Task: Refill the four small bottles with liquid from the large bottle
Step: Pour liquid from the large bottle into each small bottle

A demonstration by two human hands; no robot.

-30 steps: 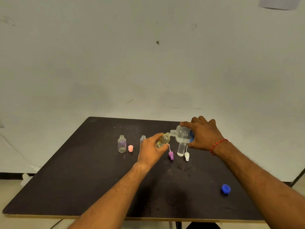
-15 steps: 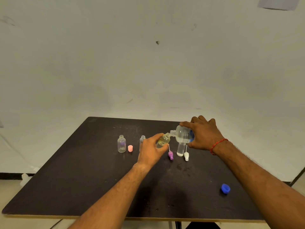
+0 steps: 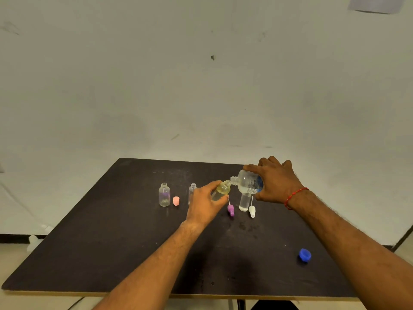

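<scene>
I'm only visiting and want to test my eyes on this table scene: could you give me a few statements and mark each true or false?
1. The right hand tips the large bottle toward a small one. True.
2. The left hand is empty. False: it holds the yellowish small bottle.
3. The blue cap lies loose on the table. True.
4. The pink cap is screwed onto a bottle. False: it stands beside the leftmost bottle.

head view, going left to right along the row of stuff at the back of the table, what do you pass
clear bottle → pink cap → second clear bottle → left hand tilting a yellowish bottle → purple dropper top → white dropper top → right hand
</scene>
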